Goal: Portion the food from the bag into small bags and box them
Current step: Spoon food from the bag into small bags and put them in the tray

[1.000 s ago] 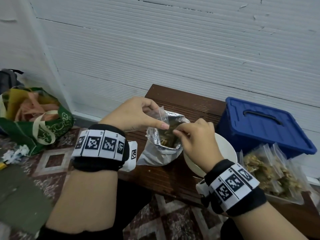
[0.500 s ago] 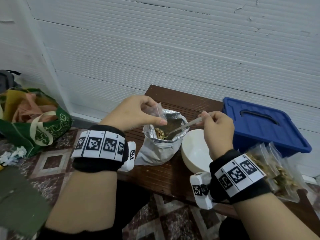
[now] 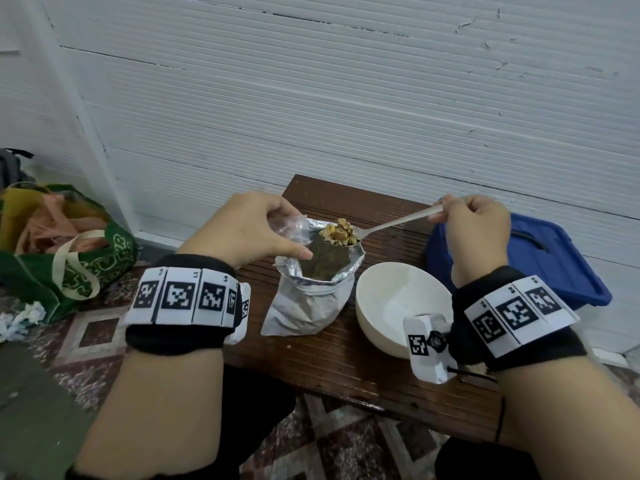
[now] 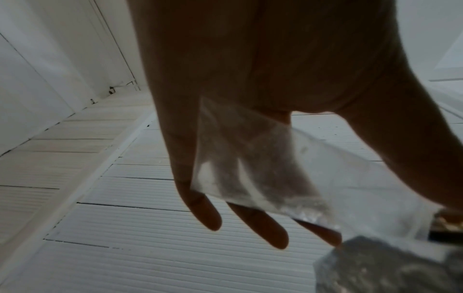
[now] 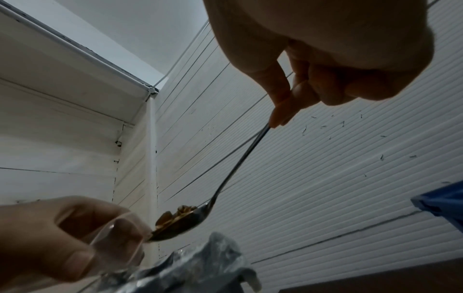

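Dark wooden bench [image 3: 332, 355] standing against white ribbed wall [image 3: 346, 116]; left hand [image 3: 249, 230] pinching small clear bag [image 3: 294, 228], right hand [image 3: 474, 230] gripping loaded spoon [image 3: 391, 225] above foil bag [image 3: 311, 303].

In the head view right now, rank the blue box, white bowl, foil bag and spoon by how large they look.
1. blue box, partly hidden by the right hand
2. foil bag and white bowl: they look alike, so no ranking
3. spoon

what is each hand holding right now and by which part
Right hand pinches the far handle end of a metal spoon heaped with brown food. Left hand grips a small clear plastic bag by its upper part.
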`<state>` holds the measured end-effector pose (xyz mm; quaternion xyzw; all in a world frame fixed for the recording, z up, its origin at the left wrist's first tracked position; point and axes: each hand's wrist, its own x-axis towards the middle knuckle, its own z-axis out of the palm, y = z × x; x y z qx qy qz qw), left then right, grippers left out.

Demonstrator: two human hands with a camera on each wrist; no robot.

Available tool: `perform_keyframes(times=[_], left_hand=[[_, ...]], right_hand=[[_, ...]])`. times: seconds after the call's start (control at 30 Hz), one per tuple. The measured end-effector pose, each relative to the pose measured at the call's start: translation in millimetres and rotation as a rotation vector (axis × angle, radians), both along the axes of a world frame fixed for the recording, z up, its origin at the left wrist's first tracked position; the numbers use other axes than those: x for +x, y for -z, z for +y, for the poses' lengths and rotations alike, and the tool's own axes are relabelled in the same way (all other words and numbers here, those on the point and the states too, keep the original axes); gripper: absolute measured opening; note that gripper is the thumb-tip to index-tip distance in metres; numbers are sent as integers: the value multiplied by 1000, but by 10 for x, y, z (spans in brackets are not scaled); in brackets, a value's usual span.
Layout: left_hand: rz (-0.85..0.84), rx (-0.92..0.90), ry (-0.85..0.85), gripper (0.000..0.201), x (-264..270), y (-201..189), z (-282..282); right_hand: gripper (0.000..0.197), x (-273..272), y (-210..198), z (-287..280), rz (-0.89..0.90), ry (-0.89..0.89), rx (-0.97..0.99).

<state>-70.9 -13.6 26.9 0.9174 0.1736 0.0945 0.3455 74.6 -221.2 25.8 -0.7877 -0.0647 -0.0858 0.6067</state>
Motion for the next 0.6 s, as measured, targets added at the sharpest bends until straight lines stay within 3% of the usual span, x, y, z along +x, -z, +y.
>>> perform_keyframes(times=[0.37, 0.6], left_hand=[[-34, -20, 25, 57, 144, 82, -145], [-119, -95, 7, 46, 175, 114, -195]], right_hand=[[29, 1, -160, 242, -84, -152, -57], [23, -266, -261, 358, -236, -311, 7]])
